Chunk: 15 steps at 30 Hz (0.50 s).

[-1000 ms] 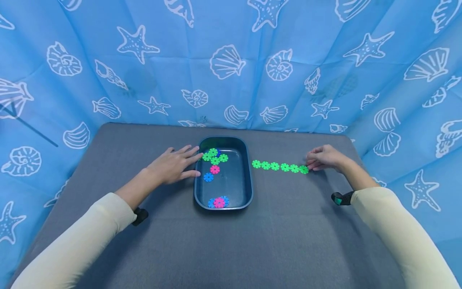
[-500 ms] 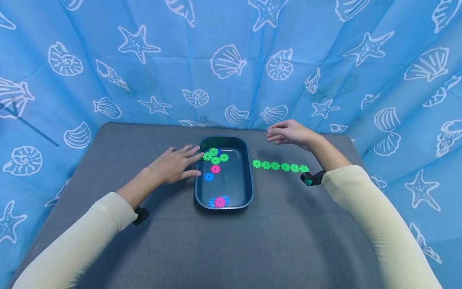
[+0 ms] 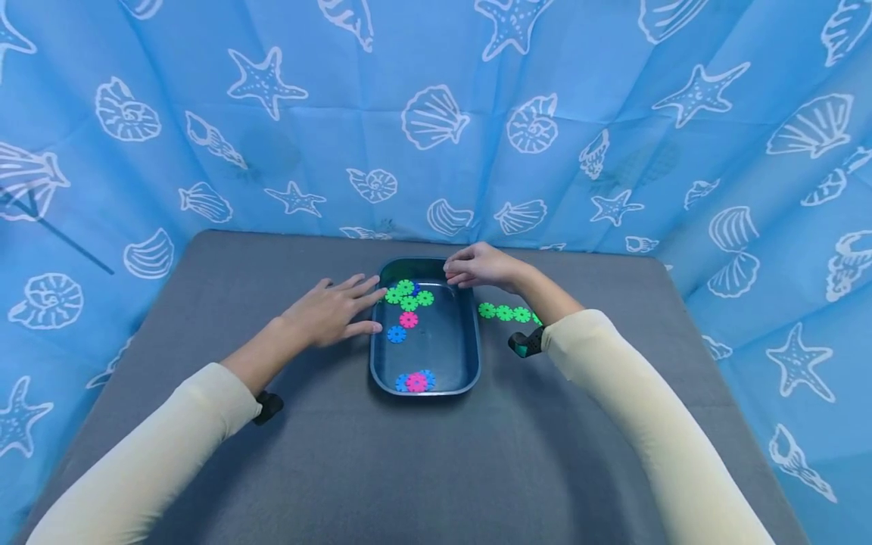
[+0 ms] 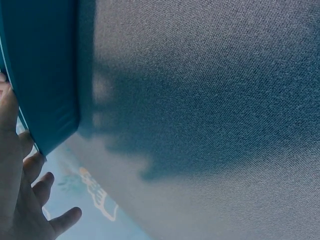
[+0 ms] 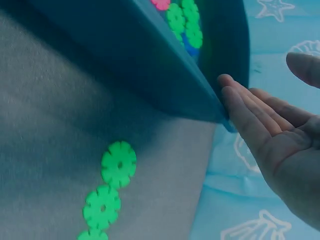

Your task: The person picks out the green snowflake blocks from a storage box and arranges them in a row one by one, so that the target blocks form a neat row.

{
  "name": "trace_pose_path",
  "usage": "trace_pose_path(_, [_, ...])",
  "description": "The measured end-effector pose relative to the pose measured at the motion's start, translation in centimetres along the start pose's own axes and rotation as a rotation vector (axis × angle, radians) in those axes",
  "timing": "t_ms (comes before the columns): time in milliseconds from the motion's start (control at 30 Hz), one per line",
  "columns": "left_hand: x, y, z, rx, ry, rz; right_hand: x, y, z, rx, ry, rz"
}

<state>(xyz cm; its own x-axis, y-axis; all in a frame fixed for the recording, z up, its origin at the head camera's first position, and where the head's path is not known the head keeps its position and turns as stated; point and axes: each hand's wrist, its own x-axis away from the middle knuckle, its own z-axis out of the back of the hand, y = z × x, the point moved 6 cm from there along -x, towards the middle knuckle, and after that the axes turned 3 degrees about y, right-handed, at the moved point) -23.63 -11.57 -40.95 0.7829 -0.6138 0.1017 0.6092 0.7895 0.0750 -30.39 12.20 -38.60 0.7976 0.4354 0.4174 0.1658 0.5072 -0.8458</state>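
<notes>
A dark blue tray [image 3: 436, 356] holds notched plastic discs. Several green discs [image 3: 409, 303] lie in its far left part, partly over a dark blue one. A pink disc [image 3: 409, 320] and a blue disc [image 3: 397, 334] sit nearer. Close to the front wall, another pink disc [image 3: 416, 382] overlaps blue ones. My left hand [image 3: 330, 312] rests its spread fingers on the left rim. Above the far right corner is my right hand [image 3: 484, 268]; its fingers are nearly straight in the right wrist view, thumb apart, nothing between. Green discs in a row [image 5: 118, 164] lie right of the tray.
The tray stands on a grey cloth-covered table [image 3: 409, 469]. A blue curtain [image 3: 381, 98] with white shells and starfish hangs behind and around it. My right forearm covers the right end of the green row in the head view.
My right hand has left the right end of the green row and moved left to over the tray's far right corner. My left hand stays on the left rim.
</notes>
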Motion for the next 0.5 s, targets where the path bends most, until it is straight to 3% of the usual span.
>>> trace_pose_path(267, [0.1, 0.0, 0.3, 0.001, -0.007, 0.007, -1.6, 0.5, -2.0, 0.029, -0.088, -0.058])
trace_pose_path(500, [-0.2, -0.1, -0.1, 0.006, -0.018, 0.011, -2.4, 1.0, -3.6, 0.052, -0.073, -0.113])
